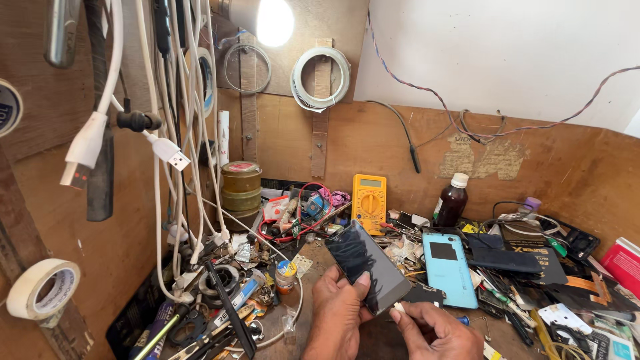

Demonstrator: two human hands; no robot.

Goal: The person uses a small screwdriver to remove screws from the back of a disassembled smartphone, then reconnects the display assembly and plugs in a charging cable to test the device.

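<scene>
My left hand [340,313] grips a black smartphone [367,265] by its lower end, thumb on the dark screen, and holds it tilted above the cluttered wooden bench. Just right of it, my right hand [437,330] pinches a small pale object [399,307] at the phone's bottom corner. What the small object is cannot be made out. A light blue phone back cover [449,268] lies on the bench to the right of the phone.
A yellow multimeter [369,202] leans against the back wall beside a brown bottle [453,200]. White cables [175,133] hang at left over stacked round tins [241,187]. Tape roll [41,289] at far left. Tools, parts and dark phone pieces [513,260] litter the bench.
</scene>
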